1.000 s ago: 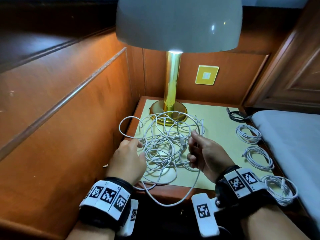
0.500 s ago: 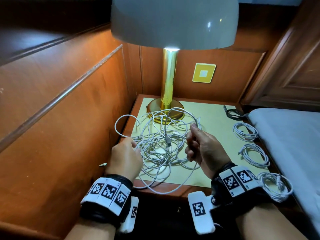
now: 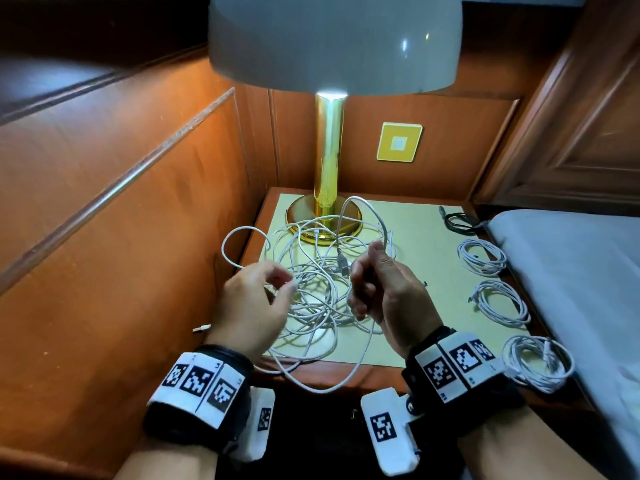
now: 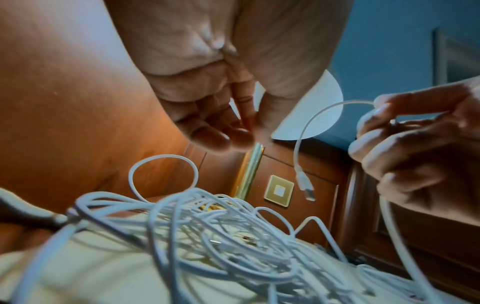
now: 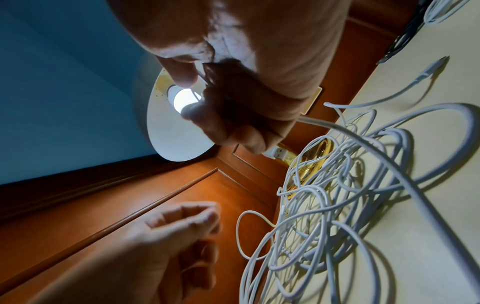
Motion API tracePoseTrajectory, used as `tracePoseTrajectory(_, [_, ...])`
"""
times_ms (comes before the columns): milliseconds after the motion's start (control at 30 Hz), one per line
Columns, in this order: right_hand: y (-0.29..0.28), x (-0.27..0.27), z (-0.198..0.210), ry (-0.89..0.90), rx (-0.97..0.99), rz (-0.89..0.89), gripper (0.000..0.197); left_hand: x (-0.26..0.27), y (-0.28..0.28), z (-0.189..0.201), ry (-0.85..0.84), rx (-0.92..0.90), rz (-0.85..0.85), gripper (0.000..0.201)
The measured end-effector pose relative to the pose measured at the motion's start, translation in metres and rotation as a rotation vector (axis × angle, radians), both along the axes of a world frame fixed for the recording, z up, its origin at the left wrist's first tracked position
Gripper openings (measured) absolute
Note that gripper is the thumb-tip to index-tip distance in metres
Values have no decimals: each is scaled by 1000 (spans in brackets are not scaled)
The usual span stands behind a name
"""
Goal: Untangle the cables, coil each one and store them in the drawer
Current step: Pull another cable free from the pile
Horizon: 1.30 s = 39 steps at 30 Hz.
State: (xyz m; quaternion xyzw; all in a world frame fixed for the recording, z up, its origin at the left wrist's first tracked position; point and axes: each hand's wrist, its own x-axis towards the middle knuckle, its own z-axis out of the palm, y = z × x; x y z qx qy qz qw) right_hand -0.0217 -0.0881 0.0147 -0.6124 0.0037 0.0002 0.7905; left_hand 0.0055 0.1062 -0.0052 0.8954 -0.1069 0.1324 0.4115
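Step in hand: untangling, w/ one cable end already singled out. The right hand point(image 3: 388, 292), centre-right of the head view, is closed round a white cable point(image 3: 363, 216); the cable arcs up over the fist and its USB plug point(image 3: 344, 268) hangs down just left of the knuckles. The left hand point(image 3: 256, 303), centre-left, is empty: fingers loosely curled, tips near each other, holding nothing, just above the left edge of the tangle point(image 3: 318, 299). The tangle lies mid-frame on the nightstand point(image 3: 422, 237), in front of the lamp point(image 3: 329, 188), w/ one loop hanging over the front edge. Along the right of the frame lie three white coils point(image 3: 481, 256) and, at the upper right of the top, a black cable point(image 3: 460, 221); these look done, so approx. half the lot is coiled, none stored. The drawer isn't visible in any view. Next move, as judged: left hand pins or lifts the crossing strands while the right draws its cable free, plug end first. Slow pull req'd; a hard tug likely tightens knots or drags the whole pile off the edge.
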Motion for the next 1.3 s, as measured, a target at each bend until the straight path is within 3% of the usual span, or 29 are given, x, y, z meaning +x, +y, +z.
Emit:
tracePoseTrajectory(133, [0, 0, 3, -19, 128, 17, 53, -15, -22, -3, 368, -118, -435, 36])
tracePoseTrajectory(267, [-10, 6, 5, 17, 257, -64, 53, -25, -27, -5, 568, 190, -614, 40])
tracePoseTrajectory(367, [-18, 7, 6, 26, 319, -105, 52, -23, -23, -8, 584, 328, -615, 41])
tracePoseTrajectory(433, [-21, 6, 8, 43, 379, -108, 52, -21, -23, -12, 481, 327, -537, 42])
tracePoseTrajectory(567, [-14, 3, 11, 94, 495, 22, 50, -21, -31, -16, 297, 162, -456, 72])
tracePoseTrajectory(667, [-9, 1, 13, 111, 560, 137, 49, -24, -36, -17, 404, 66, -575, 87])
tracePoseTrajectory(733, [-12, 0, 15, 104, 584, 166, 47, -27, -37, -16, 534, 59, -659, 79])
tracePoseTrajectory(833, [-21, 1, 18, 102, 602, 117, 46, -31, -35, -10, 634, 143, -713, 33])
tracePoseTrajectory(867, [-24, 2, 18, 105, 585, 79, 46, -31, -34, -8, 601, 197, -679, 20])
tracePoseTrajectory(933, [-31, 3, 17, 118, 462, -20, 47, -27, -28, -2, 470, 304, -521, 11])
tracePoseTrajectory(1067, [-40, 5, 8, 90, -53, -209, 46, -11, -1, 11, 224, 369, -2, 6])
tracePoseTrajectory(1200, [-44, 7, -3, 115, -398, -173, 31, 1, 23, 9, -114, 118, 297, 10])
tracePoseTrajectory(1300, [-40, 6, -13, 114, -642, -60, 9, 7, 24, 2, -188, -94, 263, 11])
